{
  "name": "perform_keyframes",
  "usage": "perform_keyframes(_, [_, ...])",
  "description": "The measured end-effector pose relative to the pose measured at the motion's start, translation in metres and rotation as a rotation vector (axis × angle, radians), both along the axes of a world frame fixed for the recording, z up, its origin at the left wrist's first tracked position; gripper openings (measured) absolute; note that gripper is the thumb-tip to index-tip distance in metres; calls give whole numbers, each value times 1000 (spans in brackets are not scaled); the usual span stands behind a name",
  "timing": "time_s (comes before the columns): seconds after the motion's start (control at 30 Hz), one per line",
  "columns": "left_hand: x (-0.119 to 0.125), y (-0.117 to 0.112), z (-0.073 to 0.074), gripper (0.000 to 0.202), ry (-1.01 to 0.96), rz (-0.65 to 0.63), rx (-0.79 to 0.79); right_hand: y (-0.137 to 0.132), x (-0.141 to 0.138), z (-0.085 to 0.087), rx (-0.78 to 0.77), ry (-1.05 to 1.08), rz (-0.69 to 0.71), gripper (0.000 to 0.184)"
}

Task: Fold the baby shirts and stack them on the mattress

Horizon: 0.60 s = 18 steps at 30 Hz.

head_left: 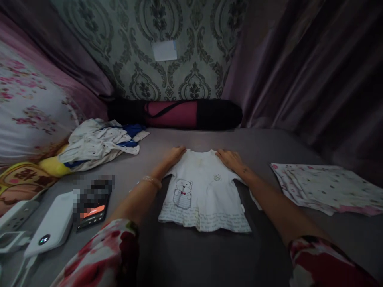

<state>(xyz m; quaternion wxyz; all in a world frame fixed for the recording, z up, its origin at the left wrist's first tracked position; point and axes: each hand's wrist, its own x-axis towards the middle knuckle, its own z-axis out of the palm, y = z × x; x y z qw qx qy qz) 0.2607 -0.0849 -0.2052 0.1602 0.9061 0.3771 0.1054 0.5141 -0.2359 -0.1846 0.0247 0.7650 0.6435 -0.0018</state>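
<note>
A small white baby shirt lies spread on the grey sheet, its neckline away from me. A bear drawing and lines of small lettering decorate its front. My left hand has its fingers closed on the left shoulder of the shirt. At the opposite shoulder, my right hand grips the cloth beside the neckline. My forearms partly cover the sleeves.
Folded printed cloths lie to the right. On the left are a heap of clothes, a phone, a white power bank with a cable, and a power strip. A long black-and-maroon bag rests along the patterned wall.
</note>
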Motion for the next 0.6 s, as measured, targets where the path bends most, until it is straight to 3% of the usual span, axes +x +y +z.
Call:
perform_keyframes(0.13, [7,14,4,35,104,8,121,21,8,-4,35,79,-10,37])
perform_keyframes(0.23, [13,23,4,27,72,-10,72,35,14,-9,85,224,-24,28])
perform_keyframes(0.37, [24,31,-2,25,-22,38,-49,53,14,-14,56,426,-46,30])
perform_keyframes(0.47, [33,31,-6,27,-55,71,-127,61,7,-16,60,444,-51,30])
perform_keyframes(0.6, [39,23,-14,25,-53,130,-51,58,-5,-20,130,364,-116,29])
